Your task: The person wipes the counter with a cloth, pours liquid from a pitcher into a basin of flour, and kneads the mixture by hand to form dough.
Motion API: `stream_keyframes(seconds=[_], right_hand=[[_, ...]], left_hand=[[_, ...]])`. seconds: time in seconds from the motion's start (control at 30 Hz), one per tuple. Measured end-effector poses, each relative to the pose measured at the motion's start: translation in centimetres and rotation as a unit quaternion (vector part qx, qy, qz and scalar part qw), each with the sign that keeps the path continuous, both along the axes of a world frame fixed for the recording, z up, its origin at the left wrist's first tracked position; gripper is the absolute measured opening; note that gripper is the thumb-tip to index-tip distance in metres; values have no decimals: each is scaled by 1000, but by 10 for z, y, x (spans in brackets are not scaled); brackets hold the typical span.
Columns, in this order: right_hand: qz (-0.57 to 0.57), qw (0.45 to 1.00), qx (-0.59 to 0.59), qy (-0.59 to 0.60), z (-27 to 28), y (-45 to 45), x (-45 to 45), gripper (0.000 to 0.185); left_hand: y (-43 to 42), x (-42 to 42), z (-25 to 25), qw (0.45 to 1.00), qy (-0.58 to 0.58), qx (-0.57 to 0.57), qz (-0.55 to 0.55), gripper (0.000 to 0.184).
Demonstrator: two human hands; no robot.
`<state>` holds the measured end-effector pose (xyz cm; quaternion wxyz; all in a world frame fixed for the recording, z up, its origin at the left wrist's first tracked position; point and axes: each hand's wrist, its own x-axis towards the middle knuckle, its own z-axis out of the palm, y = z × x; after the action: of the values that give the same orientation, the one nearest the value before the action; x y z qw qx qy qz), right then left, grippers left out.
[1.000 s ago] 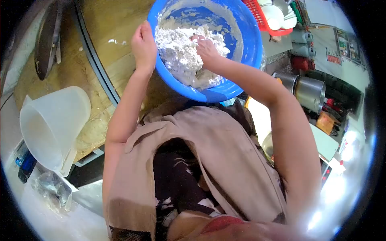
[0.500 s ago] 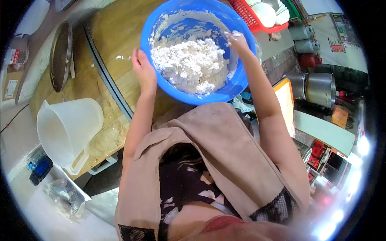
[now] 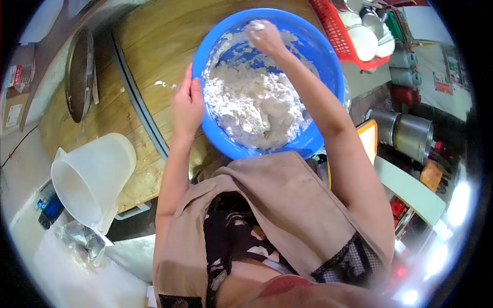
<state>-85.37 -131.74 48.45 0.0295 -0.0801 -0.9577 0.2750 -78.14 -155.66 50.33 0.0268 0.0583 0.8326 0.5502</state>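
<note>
A large blue basin (image 3: 336, 77) holds a crumbly white mass of floury dough (image 3: 251, 102), and smears of it coat the far inner wall. My left hand (image 3: 187, 109) grips the basin's left side, with the thumb against the rim. Inside the basin, near the far wall, my right hand (image 3: 264, 38) is curled, its fingers coated white. Whether anything is inside those fingers is hidden. My right forearm crosses over the basin's right part.
A wooden table (image 3: 149, 56) lies under the basin, crossed by a dark metal strip (image 3: 137, 97). A translucent plastic jug (image 3: 95, 177) stands at left, near a round pan-like object (image 3: 78, 77). A red basket (image 3: 336, 33) of bowls is at upper right, with metal pots (image 3: 412, 134) beyond.
My right hand has moved from the basin's right wall leftward to its far wall. The basin appears lower and farther right in view, and my left hand still holds its side.
</note>
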Motion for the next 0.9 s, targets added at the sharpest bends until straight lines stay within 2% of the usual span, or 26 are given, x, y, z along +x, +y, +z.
stream_keyframes(seconds=[0.07, 0.13, 0.17, 0.2, 0.23, 0.3, 0.33, 0.43, 0.5, 0.57, 0.6, 0.63, 0.67, 0.7, 0.73, 0.8, 0.83, 0.9], right_hand=[[85, 994, 28, -61, 13, -35, -6, 22], [219, 971, 83, 43, 9, -60, 4, 23], [261, 960, 93, -45, 14, -75, 12, 23], [300, 939, 102, -132, 34, -93, 25, 22], [380, 904, 154, -120, 37, -101, 38, 20], [445, 863, 184, -153, 50, -110, 53, 18], [445, 863, 187, -152, 52, -110, 55, 18], [425, 867, 195, -173, 47, -100, 55, 19], [223, 968, 14, -114, 17, -71, 44, 18], [137, 980, -141, -19, 5, -12, 43, 18], [83, 991, -86, 54, -1, 11, 50, 18], [44, 994, 22, 94, -3, 30, 61, 18], [-7, 984, 128, 125, -5, 50, 73, 18], [-40, 950, 284, 120, -2, 60, 82, 17], [-40, 950, 285, 119, -5, 64, 81, 17], [-166, 949, 116, 243, -10, 70, 80, 17], [-167, 949, 114, 241, -17, 68, 73, 17], [-149, 974, 59, 158, -34, 47, 44, 20]], left_hand=[[-2, -1, -5, 1000, 21, -14, -5, 33], [0, -2, -7, 999, 53, -8, 0, 33], [2, -3, -9, 999, 50, -7, 2, 33], [3, -3, -10, 998, 17, 59, 17, 33], [4, -3, -11, 992, -15, 124, 33, 33], [4, -1, -9, 984, -47, 168, 41, 35], [5, -1, -8, 973, -78, 211, 44, 37], [4, -3, -21, 971, -56, 227, 41, 38], [5, -2, -25, 965, -63, 251, 38, 38], [5, -1, -23, 959, -70, 271, 37, 39], [5, -2, -21, 968, -65, 241, 41, 38], [5, -2, -19, 975, -61, 210, 46, 37], [6, 0, -15, 975, -63, 211, 43, 37], [6, 0, -10, 972, -71, 219, 41, 36], [8, 1, -7, 970, -78, 227, 40, 35], [8, -1, -6, 972, -81, 217, 30, 35], [7, -1, -5, 975, -82, 207, 21, 35], [5, -2, -4, 977, -91, 191, 12, 34]])
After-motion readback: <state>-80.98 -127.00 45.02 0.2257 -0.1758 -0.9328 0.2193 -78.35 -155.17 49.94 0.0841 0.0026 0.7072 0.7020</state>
